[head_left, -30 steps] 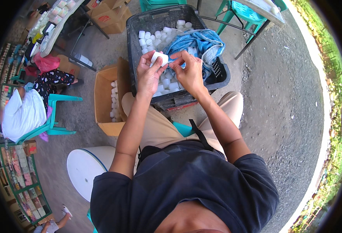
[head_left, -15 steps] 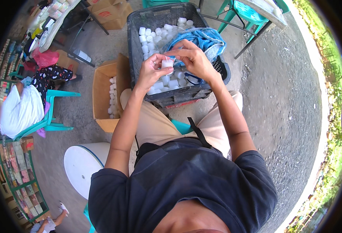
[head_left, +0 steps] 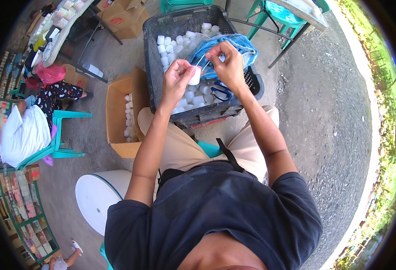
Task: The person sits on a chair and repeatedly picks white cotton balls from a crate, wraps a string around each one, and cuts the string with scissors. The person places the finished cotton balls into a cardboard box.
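Observation:
My left hand (head_left: 177,80) pinches a short white candle-like cylinder (head_left: 194,76) between thumb and fingers, above a black crate. From the cylinder a thin white string (head_left: 206,64) runs up to my right hand (head_left: 227,65), whose thumb and forefinger are closed on it. The string looks taut and partly doubled. Under my hands, many similar white cylinders (head_left: 198,99) lie loose in the crate (head_left: 149,58). A blue cloth (head_left: 248,50) is bunched at the crate's right side, behind my right hand. Blue-handled scissors (head_left: 223,93) rest on the cylinders below my right wrist.
Left of the crate stands an open cardboard box (head_left: 117,96) with more white cylinders. A white round container (head_left: 94,200) is near my left elbow. Another person (head_left: 24,135) sits on a green chair (head_left: 65,135) at far left. A table (head_left: 312,15) stands at upper right.
My right hand has drawn up and slightly away from the cylinder, and the string now stretches visibly between my hands. My left hand still holds the cylinder.

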